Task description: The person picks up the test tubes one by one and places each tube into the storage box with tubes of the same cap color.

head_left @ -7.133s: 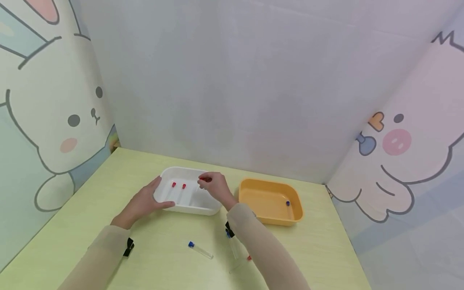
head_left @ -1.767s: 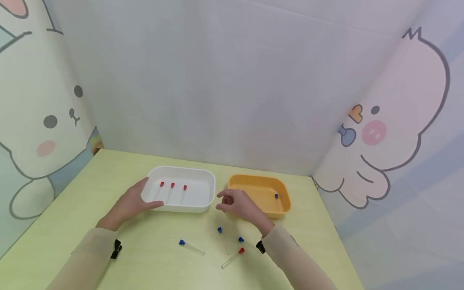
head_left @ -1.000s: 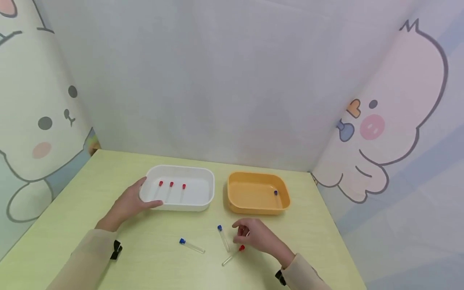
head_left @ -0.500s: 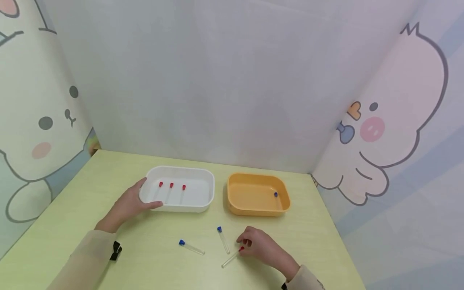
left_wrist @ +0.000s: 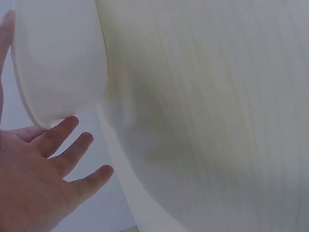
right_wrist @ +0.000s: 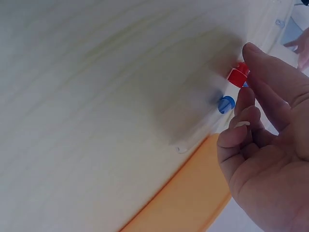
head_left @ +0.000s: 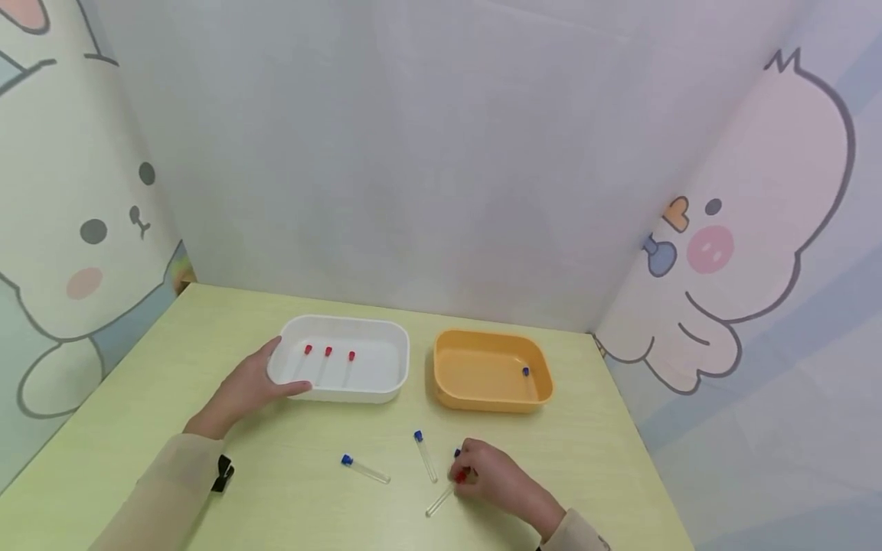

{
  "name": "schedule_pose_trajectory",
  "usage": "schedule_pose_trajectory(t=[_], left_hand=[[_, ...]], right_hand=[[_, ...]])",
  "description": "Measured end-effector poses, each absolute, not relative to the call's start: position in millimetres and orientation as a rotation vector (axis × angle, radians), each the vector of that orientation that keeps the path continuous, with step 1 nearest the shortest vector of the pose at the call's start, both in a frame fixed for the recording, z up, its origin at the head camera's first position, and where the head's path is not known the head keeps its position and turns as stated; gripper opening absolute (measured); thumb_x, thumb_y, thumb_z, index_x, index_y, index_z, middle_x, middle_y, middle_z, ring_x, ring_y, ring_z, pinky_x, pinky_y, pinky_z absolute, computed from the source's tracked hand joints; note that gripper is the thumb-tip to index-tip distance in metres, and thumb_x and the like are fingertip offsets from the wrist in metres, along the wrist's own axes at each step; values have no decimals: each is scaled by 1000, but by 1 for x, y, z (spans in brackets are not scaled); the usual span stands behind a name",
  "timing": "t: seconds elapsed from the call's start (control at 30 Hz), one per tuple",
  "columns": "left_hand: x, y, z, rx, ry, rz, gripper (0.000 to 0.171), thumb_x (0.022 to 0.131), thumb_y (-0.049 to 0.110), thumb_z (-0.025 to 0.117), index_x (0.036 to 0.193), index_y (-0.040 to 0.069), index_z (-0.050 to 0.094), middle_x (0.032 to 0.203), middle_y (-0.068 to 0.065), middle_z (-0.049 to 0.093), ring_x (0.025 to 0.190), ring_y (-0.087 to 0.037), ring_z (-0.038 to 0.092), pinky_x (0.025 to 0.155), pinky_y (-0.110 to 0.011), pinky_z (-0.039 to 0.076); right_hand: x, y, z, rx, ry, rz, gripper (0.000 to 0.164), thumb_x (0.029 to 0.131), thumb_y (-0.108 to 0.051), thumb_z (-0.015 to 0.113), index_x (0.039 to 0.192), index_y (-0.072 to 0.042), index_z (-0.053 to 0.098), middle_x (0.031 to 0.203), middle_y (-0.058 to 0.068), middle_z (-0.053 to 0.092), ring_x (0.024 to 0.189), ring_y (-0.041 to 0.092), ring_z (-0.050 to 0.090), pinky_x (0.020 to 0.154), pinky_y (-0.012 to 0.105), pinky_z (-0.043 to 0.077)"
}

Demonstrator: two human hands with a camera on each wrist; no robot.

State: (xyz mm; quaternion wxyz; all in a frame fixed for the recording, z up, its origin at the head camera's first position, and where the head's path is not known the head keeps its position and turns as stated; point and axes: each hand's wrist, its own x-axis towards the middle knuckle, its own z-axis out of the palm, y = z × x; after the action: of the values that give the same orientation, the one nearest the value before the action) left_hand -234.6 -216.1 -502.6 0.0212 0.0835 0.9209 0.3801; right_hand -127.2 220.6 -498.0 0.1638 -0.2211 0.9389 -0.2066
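My left hand (head_left: 249,390) holds the left end of a white tray (head_left: 375,396), its thumb along the near side and its fingers at the far left corner. Three red-capped test tubes (head_left: 351,357) lie in the tray. Low over the table, my right hand (head_left: 498,480) pinches the red cap of a clear test tube (head_left: 439,500) whose glass end points toward the front left. In the right wrist view the thumb lies against that red cap (right_wrist: 237,76). Close by is a blue-capped test tube (right_wrist: 226,105), partly hidden behind this hand in the head view.
An orange tray (head_left: 482,404) with one blue-capped tube (head_left: 526,372) stands right of the white tray. Two more blue-capped test tubes, one at the left (head_left: 365,468) and one nearer the middle (head_left: 426,456), lie on the table. A curtain (head_left: 413,153) hangs behind.
A third red-capped tube now lies in the white tray, where my right hand earlier held one. That hand came back to the front right and took hold of another red-capped tube.
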Motion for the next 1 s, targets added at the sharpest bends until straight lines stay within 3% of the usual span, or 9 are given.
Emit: schedule_pose_trajectory(t=[0.2,0.4,0.63,1.0], left_hand=[[-234,-214,-501,245,2852,1165,114,80,55,85,160,0,24,154,-28,46,120,-40,54,98,-57,50],[-234,-215,-500,235,2851,1160,117,80,56,84,161,-1,21,154,-29,45,119,-39,53,97,-55,50],[-234,-215,-500,219,2855,1139,121,79,59,84,162,-2,20,155,-30,44,120,-40,53,97,-56,51],[-234,-214,-499,210,2856,1136,119,79,57,85,162,0,21,153,-28,47,117,-38,54,94,-51,51]], right_hand=[[-125,220,-496,-717,2693,-553,10,83,-20,86,89,-25,79,89,-15,55,82,-3,47,72,16,47],[-130,220,-489,-826,2704,-563,9,86,-23,84,87,-27,76,89,-20,62,82,-4,51,79,19,48],[-136,222,-477,-705,2600,-834,8,90,-18,80,92,-20,72,86,-18,68,80,-5,59,75,21,55],[-146,219,-467,-720,2642,-1025,6,92,-17,78,93,-16,72,87,-11,68,80,-3,58,74,24,54]])
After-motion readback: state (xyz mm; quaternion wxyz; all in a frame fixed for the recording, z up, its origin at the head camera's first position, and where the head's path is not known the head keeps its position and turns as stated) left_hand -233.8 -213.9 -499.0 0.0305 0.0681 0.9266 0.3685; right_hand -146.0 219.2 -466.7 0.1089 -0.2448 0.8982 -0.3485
